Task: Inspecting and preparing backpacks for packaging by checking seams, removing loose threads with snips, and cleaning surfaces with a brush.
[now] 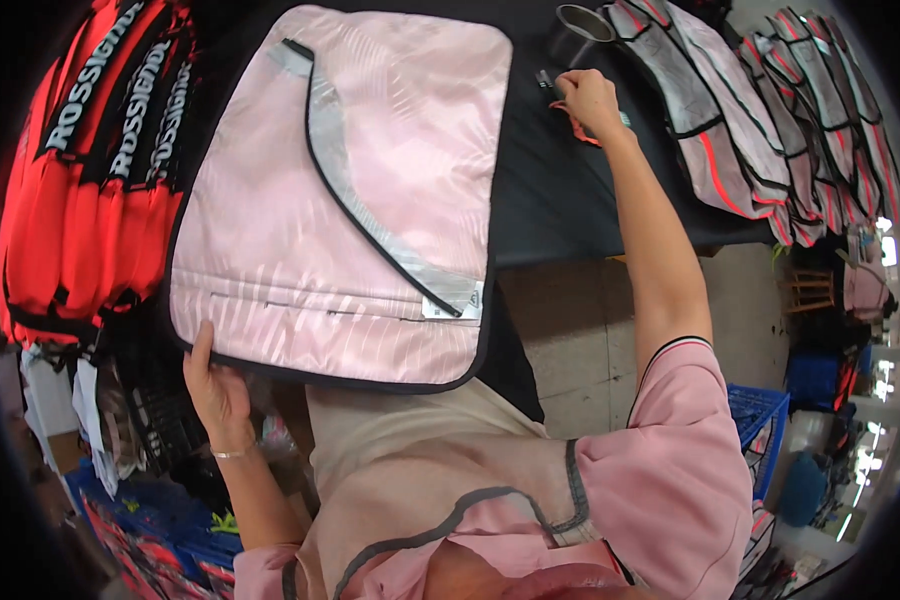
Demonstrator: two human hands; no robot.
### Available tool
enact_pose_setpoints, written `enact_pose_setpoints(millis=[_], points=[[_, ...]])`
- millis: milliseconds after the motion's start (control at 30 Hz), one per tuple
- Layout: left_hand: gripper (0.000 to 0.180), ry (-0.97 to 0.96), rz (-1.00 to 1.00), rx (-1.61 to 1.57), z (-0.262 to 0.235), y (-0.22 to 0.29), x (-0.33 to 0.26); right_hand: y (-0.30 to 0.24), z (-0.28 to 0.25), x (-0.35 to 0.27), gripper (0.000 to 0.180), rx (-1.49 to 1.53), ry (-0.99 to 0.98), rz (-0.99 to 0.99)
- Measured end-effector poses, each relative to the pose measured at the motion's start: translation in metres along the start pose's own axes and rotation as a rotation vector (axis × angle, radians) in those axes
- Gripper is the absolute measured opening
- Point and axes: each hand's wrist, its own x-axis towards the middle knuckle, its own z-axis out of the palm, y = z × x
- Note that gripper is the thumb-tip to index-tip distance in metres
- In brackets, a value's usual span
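A pale pink panel [410,160] with black bound edges and a grey curved strip lies in front of me, its near edge reaching over my lap. My left hand [217,392] grips its near left corner, thumb on top and fingers underneath. Away to the right, my right hand [590,100] is closed over a small tool with an orange loop [574,124] and a dark, shiny tip. The fingers cover most of that tool, so its kind is unclear. A white label [454,300] shows near the lower end of the curved strip.
Beyond my right hand stands a metal cup [576,38] on the black-covered table [550,215]. Red and black bags [95,200] are stacked at the left, pink-grey bag pieces [735,120] at the right. Blue crates [765,425] stand low on both sides.
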Motion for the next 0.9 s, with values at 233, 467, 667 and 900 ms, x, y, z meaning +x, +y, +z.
enact_pose_setpoints(millis=[233,467,667,900], points=[[0.048,-0.029,0.042,0.084,0.006,-0.001,-0.015,-0.012,0.027,-0.005,0.027,-0.321,0.08,-0.145],[0.04,-0.039,-0.204,-0.149,0.034,0.005,-0.025,-0.01,-0.027,-0.032,0.022,0.54,-0.174,0.047],[0.042,0.005,-0.223,-0.171,0.041,0.001,-0.009,-0.162,-0.063,-0.142,0.021,0.939,-0.184,-0.25],[0.04,-0.222,-0.199,-0.249,0.027,-0.021,-0.016,-0.246,0.013,-0.221,0.034,0.713,-0.431,-0.58]])
